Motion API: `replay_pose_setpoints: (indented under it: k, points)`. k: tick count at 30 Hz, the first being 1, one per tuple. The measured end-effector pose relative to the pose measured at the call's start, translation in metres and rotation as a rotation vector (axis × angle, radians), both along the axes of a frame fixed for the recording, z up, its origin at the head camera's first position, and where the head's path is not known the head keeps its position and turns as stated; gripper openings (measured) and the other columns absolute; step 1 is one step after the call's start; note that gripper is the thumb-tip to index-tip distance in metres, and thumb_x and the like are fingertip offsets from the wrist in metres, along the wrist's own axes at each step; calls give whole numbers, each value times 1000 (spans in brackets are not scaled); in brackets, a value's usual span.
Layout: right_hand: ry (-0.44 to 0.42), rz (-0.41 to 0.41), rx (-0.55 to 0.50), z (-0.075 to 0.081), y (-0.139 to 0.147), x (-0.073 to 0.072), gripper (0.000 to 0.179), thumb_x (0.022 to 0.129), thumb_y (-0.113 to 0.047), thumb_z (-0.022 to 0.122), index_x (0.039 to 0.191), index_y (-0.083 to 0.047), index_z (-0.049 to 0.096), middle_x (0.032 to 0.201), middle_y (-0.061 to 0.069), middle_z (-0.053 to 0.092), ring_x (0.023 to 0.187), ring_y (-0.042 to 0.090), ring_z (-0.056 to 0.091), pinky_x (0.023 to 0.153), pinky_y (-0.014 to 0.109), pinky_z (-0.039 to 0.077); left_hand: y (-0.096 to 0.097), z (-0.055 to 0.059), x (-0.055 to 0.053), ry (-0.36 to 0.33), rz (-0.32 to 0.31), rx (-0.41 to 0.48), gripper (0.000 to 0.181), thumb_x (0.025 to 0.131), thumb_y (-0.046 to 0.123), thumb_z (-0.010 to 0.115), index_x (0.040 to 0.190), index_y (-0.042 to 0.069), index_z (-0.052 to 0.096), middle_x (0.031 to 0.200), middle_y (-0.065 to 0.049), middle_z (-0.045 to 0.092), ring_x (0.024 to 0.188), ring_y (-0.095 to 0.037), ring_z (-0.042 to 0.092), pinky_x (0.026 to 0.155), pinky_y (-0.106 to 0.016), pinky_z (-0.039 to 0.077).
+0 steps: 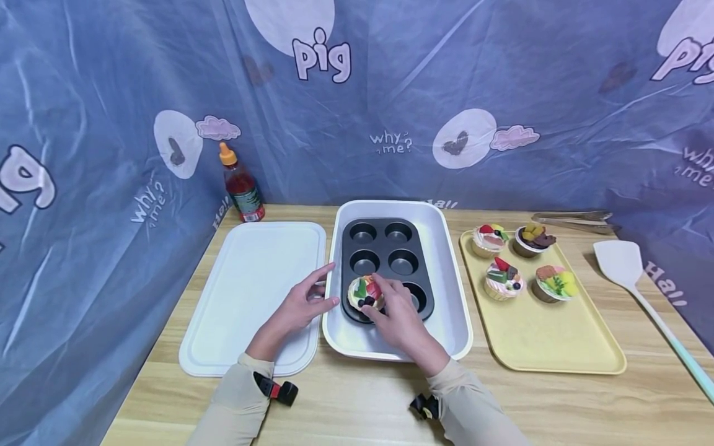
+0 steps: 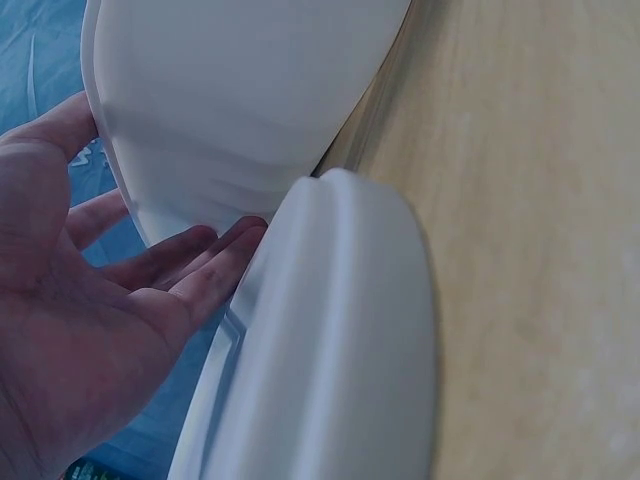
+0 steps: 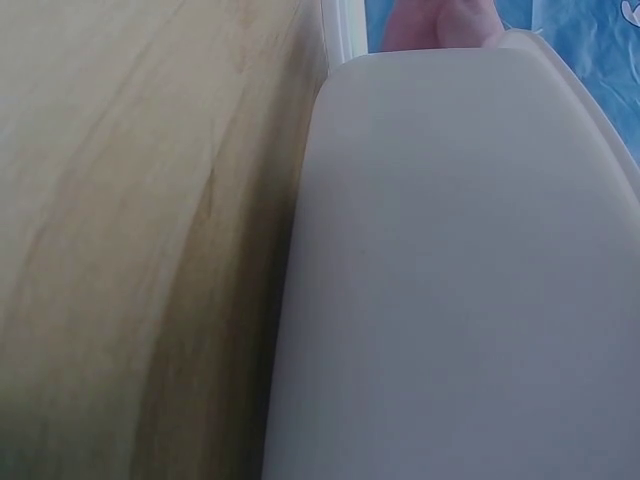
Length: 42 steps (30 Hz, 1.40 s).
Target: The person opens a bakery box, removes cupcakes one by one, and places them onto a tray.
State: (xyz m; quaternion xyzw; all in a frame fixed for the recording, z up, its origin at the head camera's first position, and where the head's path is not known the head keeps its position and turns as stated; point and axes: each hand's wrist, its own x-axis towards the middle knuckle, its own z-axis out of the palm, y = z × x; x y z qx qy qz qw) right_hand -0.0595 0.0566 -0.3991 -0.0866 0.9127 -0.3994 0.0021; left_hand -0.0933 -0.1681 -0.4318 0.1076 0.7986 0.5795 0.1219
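My right hand (image 1: 397,314) pinches a cupcake (image 1: 364,295) topped with fruit pieces and dark berries, at the front-left cup of a black muffin pan (image 1: 382,244). That pan lies inside a deep white tub (image 1: 446,322). Beside the tub's left wall my left hand (image 1: 304,303) has thumb and fingers spread, fingertips right at the rim. The left wrist view shows the same hand (image 2: 100,280) with loosely extended fingers against the tub's wall (image 2: 240,90). In the right wrist view the tub's outer side (image 3: 450,260) hides the right hand and the cupcake.
A white tray (image 1: 253,291) lies left of the tub, a sauce bottle (image 1: 243,191) behind it. On the right, a yellow tray (image 1: 558,337) carries several cupcakes (image 1: 504,280). Tongs (image 1: 574,220) and a white spatula (image 1: 620,260) lie beyond. A blue printed curtain (image 1: 362,155) backs the table.
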Motion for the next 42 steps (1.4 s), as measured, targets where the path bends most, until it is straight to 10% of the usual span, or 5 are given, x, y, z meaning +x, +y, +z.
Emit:
replay_pose_setpoints:
  k: [42]
  points:
    - [5,1,-36,2,3,1,64,88,-12,76,145,3,50,136,28,55,127,43,51,107,58,42,1,1,1,-8,-7,27,73,94,10,70,158,18,35,151,-22,43,122,-35,58,97,-34,57]
